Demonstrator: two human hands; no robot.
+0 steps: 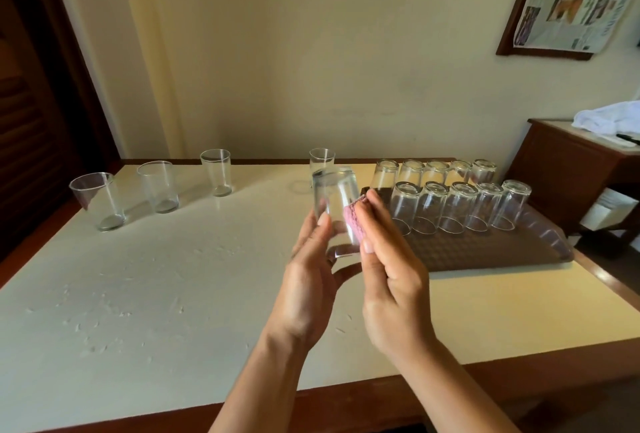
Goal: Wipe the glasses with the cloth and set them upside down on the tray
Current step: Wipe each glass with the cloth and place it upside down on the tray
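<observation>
My left hand (308, 280) grips a clear glass (334, 204) held above the table, its base up and tilted away from me. My right hand (391, 273) presses a pink cloth (353, 221) against the glass's right side, the cloth pinched between thumb and fingers. A brown tray (485, 252) lies just right of my hands with several glasses (457, 207) standing upside down in two rows. Several upright glasses (100, 200) stand along the table's far left, and one more upright glass (322, 159) stands behind the held one.
The cream table (156, 277) has a dark wood edge and water drops on its surface. A wooden side cabinet (571, 169) with a white cloth (609, 117) on top stands at the right. A dark door is at the left.
</observation>
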